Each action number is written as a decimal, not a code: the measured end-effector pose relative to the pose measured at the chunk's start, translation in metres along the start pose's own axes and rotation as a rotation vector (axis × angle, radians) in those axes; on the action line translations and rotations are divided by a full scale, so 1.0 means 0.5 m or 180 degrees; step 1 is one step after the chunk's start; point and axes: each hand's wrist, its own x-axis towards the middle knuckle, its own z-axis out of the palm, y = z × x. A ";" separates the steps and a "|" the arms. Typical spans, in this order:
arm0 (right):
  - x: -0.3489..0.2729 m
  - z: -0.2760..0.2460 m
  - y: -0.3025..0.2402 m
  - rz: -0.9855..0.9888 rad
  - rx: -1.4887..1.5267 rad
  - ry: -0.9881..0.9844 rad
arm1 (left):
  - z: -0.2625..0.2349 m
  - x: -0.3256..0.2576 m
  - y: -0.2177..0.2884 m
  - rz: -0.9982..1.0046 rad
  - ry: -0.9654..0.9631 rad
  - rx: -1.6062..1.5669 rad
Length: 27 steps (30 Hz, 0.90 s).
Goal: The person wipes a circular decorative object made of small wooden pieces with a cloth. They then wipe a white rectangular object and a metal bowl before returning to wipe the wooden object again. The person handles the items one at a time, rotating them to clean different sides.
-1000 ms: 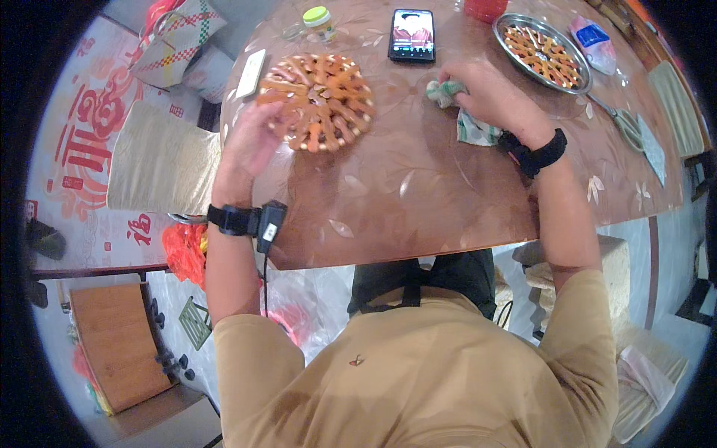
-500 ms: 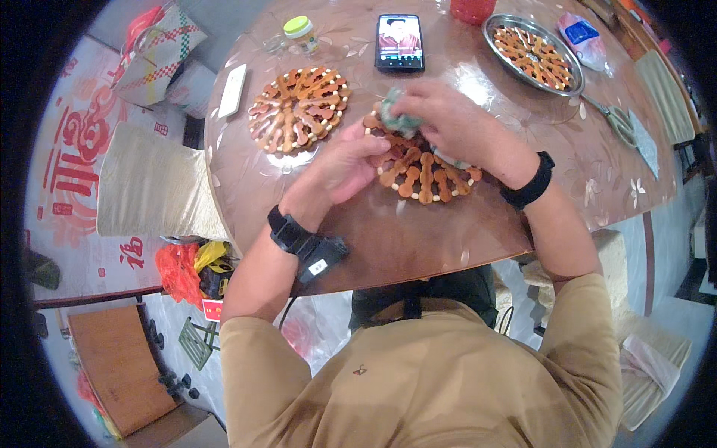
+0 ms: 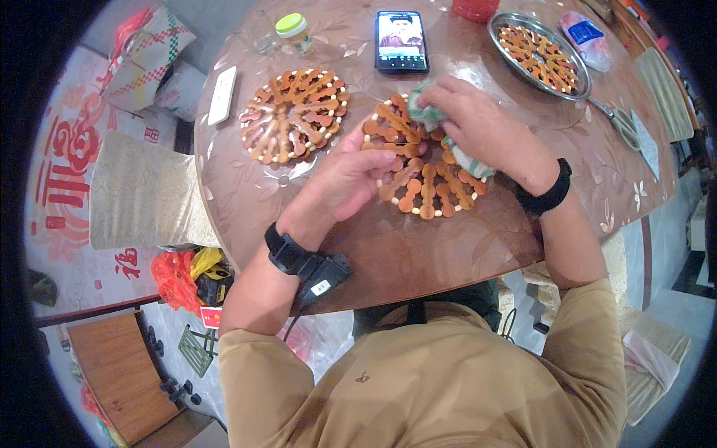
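A round wooden trivet (image 3: 428, 183), made of gourd-shaped brown pieces with pale beads along its rim, is at the table's middle in front of me. My left hand (image 3: 345, 175) grips its left side, thumb on top and the other fingers partly hidden beneath. In my right hand (image 3: 478, 123) is a bunched green and white cloth (image 3: 424, 112), pressed on the trivet's upper right part. A loose end of the cloth hangs over the right rim. To the left lies another wooden trivet (image 3: 293, 116) of the same kind, seemingly stacked on one more.
A phone (image 3: 402, 43) with a lit screen stands at the back, near a lidded jar (image 3: 293, 31). A metal tray (image 3: 499, 58) holds another trivet at the right, by scissors (image 3: 621, 123) and a plastic packet (image 3: 586, 41). A white box (image 3: 222, 95) lies far left.
My right hand has moved the cloth rightward across the trivet, so more of its upper left part shows. My left hand keeps its hold. The whole view has shifted slightly.
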 end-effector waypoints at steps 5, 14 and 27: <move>-0.013 -0.030 0.022 0.0150 -0.0432 0.0044 | 0.003 0.002 0.009 0.0155 0.0101 -0.0201; -0.009 0.016 -0.090 -0.0643 0.1097 -0.0108 | -0.030 0.008 0.005 0.0301 0.0575 -0.0177; -0.018 -0.079 -0.044 -0.0219 0.0269 -0.1202 | -0.011 0.004 0.026 0.0247 0.0321 -0.0180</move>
